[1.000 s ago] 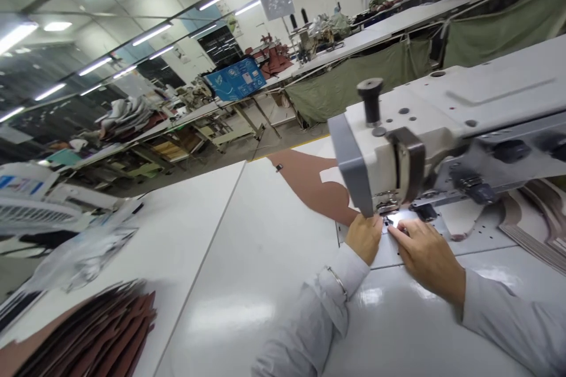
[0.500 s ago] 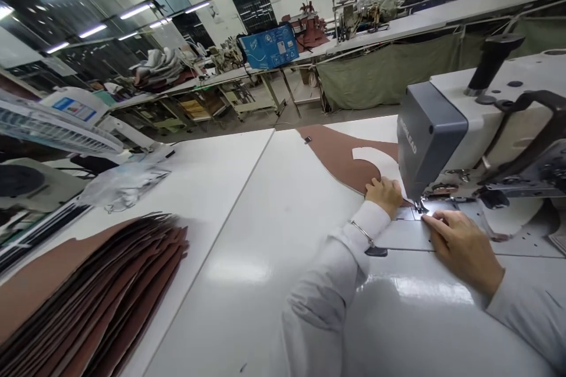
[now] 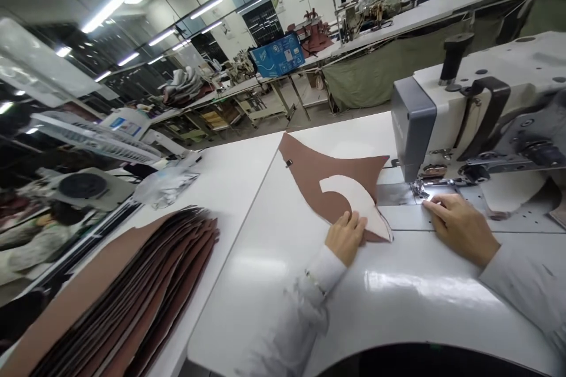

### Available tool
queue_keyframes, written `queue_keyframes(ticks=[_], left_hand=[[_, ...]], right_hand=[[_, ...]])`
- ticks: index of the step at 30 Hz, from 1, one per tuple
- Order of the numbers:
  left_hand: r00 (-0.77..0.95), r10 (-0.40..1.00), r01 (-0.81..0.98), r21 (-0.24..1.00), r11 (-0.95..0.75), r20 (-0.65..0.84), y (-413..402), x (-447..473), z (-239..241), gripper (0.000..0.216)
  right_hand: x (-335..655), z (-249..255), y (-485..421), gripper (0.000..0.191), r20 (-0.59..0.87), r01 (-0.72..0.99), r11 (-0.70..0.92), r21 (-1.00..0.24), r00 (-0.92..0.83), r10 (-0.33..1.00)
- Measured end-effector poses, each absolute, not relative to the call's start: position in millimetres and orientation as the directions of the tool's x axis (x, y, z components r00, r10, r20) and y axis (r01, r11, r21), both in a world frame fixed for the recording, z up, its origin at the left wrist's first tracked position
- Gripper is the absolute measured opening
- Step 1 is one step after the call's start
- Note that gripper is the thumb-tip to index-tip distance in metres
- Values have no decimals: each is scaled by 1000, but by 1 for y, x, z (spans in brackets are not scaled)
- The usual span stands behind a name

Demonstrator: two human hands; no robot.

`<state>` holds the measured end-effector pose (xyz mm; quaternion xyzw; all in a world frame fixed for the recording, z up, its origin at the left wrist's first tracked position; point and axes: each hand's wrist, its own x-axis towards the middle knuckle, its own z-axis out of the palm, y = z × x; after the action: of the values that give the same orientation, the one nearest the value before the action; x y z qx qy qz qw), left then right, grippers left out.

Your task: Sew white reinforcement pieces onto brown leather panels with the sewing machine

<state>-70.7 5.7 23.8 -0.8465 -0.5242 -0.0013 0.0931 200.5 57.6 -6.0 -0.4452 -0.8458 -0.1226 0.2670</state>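
Note:
My left hand (image 3: 347, 237) is at the near edge of a brown leather-like piece (image 3: 309, 172), fingers closed on it and the thumb side partly hidden. On top of that piece is a white curved piece (image 3: 360, 199). The brown piece lies flat on the table, left of the sewing machine (image 3: 413, 129) and apart from its needle area. Close in front of the presser foot (image 3: 420, 189) is my right hand (image 3: 464, 228), with thumb and forefinger pinched together. Whatever is between those fingertips is too small to make out.
A thick stack of brown pieces (image 3: 145, 283) lies at the left of the white table (image 3: 274, 283). Beyond it are a clear plastic bag (image 3: 165, 185) and a white fan-like frame (image 3: 97, 138). A blue box (image 3: 278, 56) stands on the far bench.
My left hand has drawn the brown piece with the white curved piece left and toward me, out from the presser foot. My right hand stays near the needle. The view has shifted.

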Motion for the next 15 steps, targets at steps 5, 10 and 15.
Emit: queue_keyframes(ticks=[5,10,15], left_hand=[[472,844,880,-186,-436,255,-70,-84,19,29],[415,858,909,-172,-379,302,-103,-81,26,36],[424,874,902,-191,-386,238,-105,-79,28,43]], right_hand=[[203,-5,59,19,564,800,599,-21,-486,668],[204,-3,59,20,530,792,609,-49,-496,688],[204,-7,59,21,552,791,611,-44,-490,674]])
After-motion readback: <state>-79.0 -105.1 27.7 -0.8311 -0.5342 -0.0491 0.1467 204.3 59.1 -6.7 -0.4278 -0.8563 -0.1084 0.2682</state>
